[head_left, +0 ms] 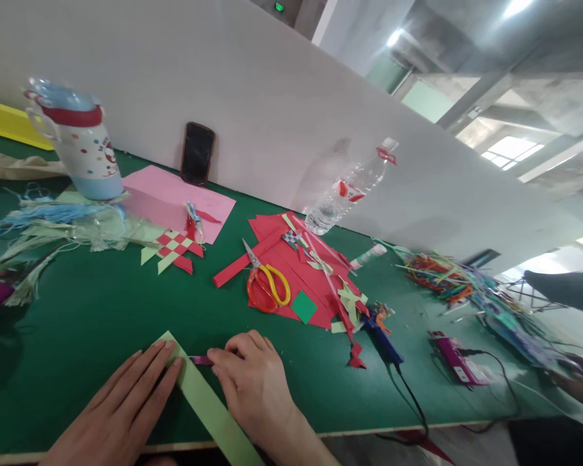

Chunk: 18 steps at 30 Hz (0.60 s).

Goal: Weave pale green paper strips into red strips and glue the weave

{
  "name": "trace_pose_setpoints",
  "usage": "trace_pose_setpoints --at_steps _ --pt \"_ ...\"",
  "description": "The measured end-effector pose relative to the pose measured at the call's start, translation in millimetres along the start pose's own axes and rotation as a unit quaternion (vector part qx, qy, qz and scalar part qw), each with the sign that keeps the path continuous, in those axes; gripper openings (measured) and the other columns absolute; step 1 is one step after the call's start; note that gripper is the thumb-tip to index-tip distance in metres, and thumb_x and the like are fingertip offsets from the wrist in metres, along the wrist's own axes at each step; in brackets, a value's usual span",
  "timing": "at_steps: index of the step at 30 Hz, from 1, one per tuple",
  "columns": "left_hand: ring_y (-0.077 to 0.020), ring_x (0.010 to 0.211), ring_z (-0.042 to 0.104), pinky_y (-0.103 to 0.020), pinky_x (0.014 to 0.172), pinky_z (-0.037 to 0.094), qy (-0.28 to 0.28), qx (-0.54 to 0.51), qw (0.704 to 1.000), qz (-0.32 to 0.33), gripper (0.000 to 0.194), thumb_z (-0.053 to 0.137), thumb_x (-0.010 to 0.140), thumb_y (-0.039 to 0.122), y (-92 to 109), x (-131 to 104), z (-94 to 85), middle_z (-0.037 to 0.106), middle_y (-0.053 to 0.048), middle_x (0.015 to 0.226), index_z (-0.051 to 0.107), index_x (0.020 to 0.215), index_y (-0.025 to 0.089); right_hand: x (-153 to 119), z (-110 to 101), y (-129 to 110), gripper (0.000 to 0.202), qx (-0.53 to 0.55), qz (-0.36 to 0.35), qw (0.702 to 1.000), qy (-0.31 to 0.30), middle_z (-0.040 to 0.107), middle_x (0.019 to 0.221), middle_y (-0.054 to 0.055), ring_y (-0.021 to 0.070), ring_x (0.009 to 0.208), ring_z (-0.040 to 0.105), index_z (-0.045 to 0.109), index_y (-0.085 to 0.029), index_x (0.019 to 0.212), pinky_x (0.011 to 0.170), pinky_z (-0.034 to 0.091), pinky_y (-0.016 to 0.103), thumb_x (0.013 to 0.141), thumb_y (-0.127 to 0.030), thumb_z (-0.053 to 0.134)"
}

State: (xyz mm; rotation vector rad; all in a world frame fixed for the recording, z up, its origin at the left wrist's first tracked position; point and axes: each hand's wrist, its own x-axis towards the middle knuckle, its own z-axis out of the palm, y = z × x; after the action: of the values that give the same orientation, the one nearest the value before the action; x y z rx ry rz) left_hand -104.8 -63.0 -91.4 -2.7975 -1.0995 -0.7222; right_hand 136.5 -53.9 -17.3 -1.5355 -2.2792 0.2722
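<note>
My left hand (121, 401) lies flat with its fingers stretched out, pressing the upper end of a light green paper strip (211, 408) onto the green table. The strip slants down between my hands and past the table's front edge. In my right hand (257, 385), the fingers are closed on a small purple craft knife (202, 360). Its thin tip points left and meets the strip's right edge close to my left fingertips. Beyond my hands, scissors (267, 285) with orange and yellow handles rest on red paper sheets (301, 272). A red and green woven paper piece (173, 249) lies farther left.
A tumbler (85, 142), a phone (197, 154) and a plastic bottle (344, 191) stand near the wall. To the right are a blue glue gun (383, 340) with a cord, a purple power strip (459, 362) and piled craft sticks (437, 275). Another person's hand (573, 388) shows far right.
</note>
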Motion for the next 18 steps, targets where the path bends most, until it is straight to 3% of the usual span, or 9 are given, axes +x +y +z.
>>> trace_pose_setpoints --at_steps 4,8,18 --pt "-0.0282 0.147 0.028 -0.035 0.123 0.008 -0.008 0.004 1.000 -0.001 0.101 0.066 0.074 0.069 0.0 0.2 -2.7 0.041 -0.012 0.157 0.030 0.154 0.019 -3.0 1.3 0.6 0.017 0.006 0.000 1.000 -0.004 0.065 0.089 0.001 0.0189 0.080 0.057 0.070 -0.029 0.106 0.071 0.045 0.032 0.093 -0.023 0.061" --pt "-0.0317 0.146 0.031 -0.045 0.123 0.006 -0.019 -0.015 0.999 -0.028 0.112 0.058 0.067 0.084 0.6 -1.0 -3.2 0.047 -0.011 0.154 0.022 0.156 0.026 -3.8 0.4 1.6 0.017 0.000 -0.001 1.000 -0.010 0.065 0.089 0.002 0.0190 0.080 0.057 0.070 -0.028 0.106 0.071 0.044 0.032 0.093 -0.022 0.060" --pt "-0.0311 0.145 0.033 -0.044 0.123 0.006 -0.043 -0.010 0.999 -0.027 0.111 0.052 0.069 0.086 -1.5 -3.8 -4.5 0.046 -0.011 0.155 0.017 0.157 0.028 -4.6 0.4 -0.9 0.019 -0.002 -0.007 1.000 -0.005 0.065 0.089 0.002 0.0188 0.077 0.056 0.070 -0.028 0.107 0.069 0.044 0.031 0.094 -0.022 0.058"
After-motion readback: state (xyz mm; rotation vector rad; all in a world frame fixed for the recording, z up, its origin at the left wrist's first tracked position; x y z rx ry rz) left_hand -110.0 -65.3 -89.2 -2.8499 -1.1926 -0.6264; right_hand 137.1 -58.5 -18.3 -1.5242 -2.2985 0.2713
